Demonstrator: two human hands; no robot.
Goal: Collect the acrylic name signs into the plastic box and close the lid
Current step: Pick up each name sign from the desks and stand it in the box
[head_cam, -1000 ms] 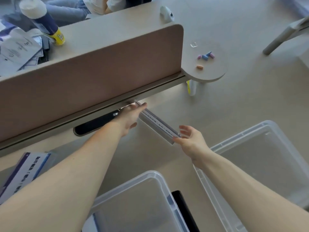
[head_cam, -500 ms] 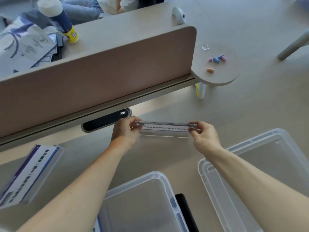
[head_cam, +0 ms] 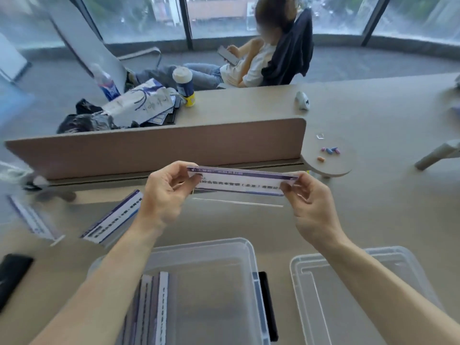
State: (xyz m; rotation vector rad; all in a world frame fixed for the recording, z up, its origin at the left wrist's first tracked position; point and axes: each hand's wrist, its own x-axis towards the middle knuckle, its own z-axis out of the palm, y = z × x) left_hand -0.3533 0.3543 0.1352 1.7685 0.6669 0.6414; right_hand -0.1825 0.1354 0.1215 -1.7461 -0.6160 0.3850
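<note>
I hold a long acrylic name sign [head_cam: 239, 184] level above the table, its white and purple printed face toward me. My left hand [head_cam: 166, 195] pinches its left end and my right hand [head_cam: 311, 202] pinches its right end. Below it stands the clear plastic box [head_cam: 211, 247], open, with several signs [head_cam: 151, 307] stacked on edge at its left side. The clear lid [head_cam: 348, 295] lies flat to the right of the box. Two more signs [head_cam: 112, 217] [head_cam: 32, 217] lie on the table at the left.
A brown desk divider [head_cam: 154, 150] runs across behind my hands. Beyond it are papers, bottles and a seated person with a phone. Small coloured bits [head_cam: 329, 151] lie on a round shelf at the right. A black object [head_cam: 12, 275] sits at the left edge.
The sign was lifted away from under the divider and turned so its printed face shows. My view tilted up, bringing the room and the box's contents into sight.
</note>
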